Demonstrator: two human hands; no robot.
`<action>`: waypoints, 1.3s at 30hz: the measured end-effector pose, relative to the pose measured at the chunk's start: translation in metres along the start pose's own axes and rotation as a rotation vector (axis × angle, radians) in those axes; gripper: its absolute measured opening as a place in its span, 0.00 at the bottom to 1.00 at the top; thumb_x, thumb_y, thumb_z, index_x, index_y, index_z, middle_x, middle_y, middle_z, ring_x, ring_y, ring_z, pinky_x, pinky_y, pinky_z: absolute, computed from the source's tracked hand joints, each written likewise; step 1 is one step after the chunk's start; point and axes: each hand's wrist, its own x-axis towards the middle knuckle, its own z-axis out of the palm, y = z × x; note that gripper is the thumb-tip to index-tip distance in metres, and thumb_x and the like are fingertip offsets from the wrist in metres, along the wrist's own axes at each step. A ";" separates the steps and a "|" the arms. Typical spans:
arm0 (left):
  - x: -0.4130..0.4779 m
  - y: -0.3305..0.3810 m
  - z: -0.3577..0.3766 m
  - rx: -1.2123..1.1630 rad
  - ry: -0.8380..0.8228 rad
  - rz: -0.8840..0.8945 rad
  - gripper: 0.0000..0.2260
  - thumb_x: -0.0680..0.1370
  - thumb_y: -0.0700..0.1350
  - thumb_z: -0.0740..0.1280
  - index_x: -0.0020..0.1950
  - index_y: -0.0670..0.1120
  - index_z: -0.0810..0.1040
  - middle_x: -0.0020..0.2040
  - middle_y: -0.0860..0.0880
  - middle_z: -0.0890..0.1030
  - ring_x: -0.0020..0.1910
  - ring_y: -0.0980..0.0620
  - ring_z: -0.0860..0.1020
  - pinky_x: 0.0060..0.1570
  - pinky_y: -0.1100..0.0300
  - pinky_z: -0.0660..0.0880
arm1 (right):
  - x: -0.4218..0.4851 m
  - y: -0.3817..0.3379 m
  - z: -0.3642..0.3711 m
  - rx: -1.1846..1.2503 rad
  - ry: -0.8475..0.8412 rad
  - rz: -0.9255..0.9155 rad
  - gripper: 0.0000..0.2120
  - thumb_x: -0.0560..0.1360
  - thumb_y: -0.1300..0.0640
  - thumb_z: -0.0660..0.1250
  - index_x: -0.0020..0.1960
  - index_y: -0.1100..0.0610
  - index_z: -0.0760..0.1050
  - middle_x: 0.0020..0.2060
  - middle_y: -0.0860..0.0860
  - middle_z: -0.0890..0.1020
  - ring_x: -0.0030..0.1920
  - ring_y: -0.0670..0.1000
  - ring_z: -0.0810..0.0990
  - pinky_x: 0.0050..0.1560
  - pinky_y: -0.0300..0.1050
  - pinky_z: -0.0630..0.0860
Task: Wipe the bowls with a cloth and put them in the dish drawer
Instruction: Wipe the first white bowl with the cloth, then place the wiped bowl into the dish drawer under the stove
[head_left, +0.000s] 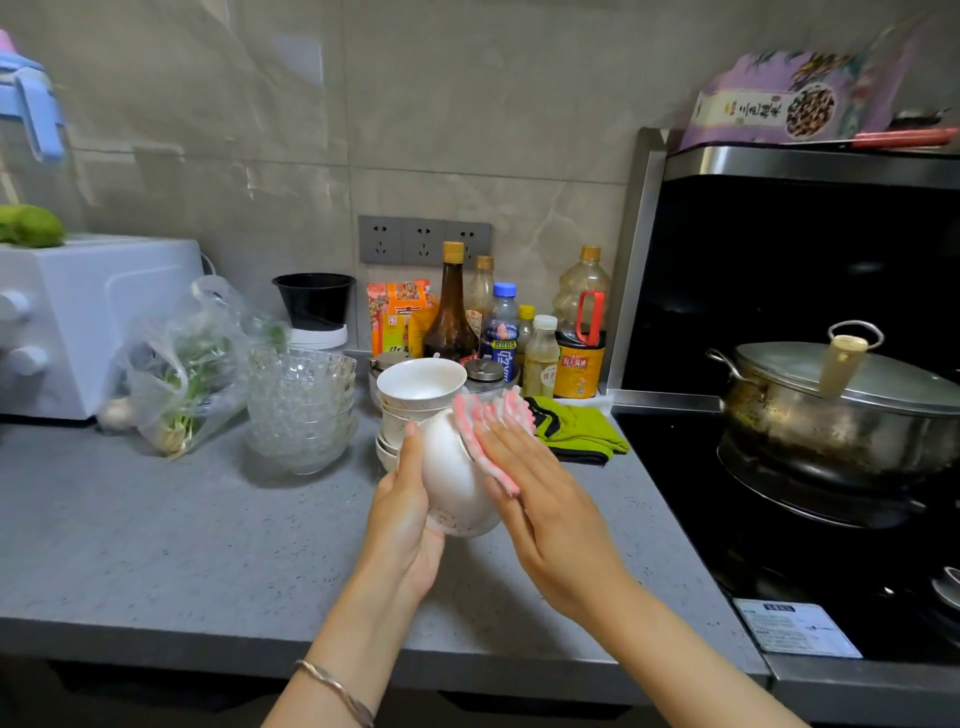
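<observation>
One white bowl (449, 467) sits in the grip of two hands, the left hand (405, 519) and the right hand (550, 519), with one pink-and-white cloth (470, 415) against it. Just behind the grip stands one stack of white bowls (421, 384), at least four by the rims that show, and beyond it two lidded jars (485, 371) and six bottles (451, 312). Left of the grip are one stack of glass bowls (301, 410), number unclear, and one bag of greens (182, 374); right of it, one green cloth (576, 428) and one lidded pot (841, 410).
</observation>
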 end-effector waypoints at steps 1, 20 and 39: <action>0.002 0.001 0.000 -0.009 0.003 0.002 0.24 0.77 0.55 0.61 0.66 0.40 0.75 0.58 0.38 0.81 0.55 0.44 0.80 0.60 0.44 0.74 | -0.003 -0.001 0.000 -0.003 -0.004 0.000 0.22 0.82 0.53 0.51 0.75 0.56 0.62 0.75 0.46 0.61 0.76 0.41 0.55 0.75 0.43 0.55; 0.014 -0.003 -0.008 0.102 -0.021 0.091 0.19 0.80 0.52 0.59 0.64 0.41 0.75 0.57 0.42 0.82 0.56 0.47 0.80 0.59 0.49 0.75 | -0.023 0.028 -0.016 0.232 -0.013 0.093 0.20 0.81 0.60 0.59 0.72 0.52 0.67 0.73 0.43 0.66 0.74 0.43 0.61 0.72 0.39 0.60; -0.008 -0.037 0.004 0.606 -0.144 0.222 0.31 0.74 0.66 0.53 0.53 0.41 0.80 0.47 0.46 0.83 0.46 0.53 0.80 0.48 0.56 0.75 | -0.015 0.024 -0.051 0.892 -0.404 1.117 0.36 0.62 0.25 0.63 0.64 0.44 0.73 0.61 0.51 0.78 0.56 0.55 0.80 0.48 0.49 0.80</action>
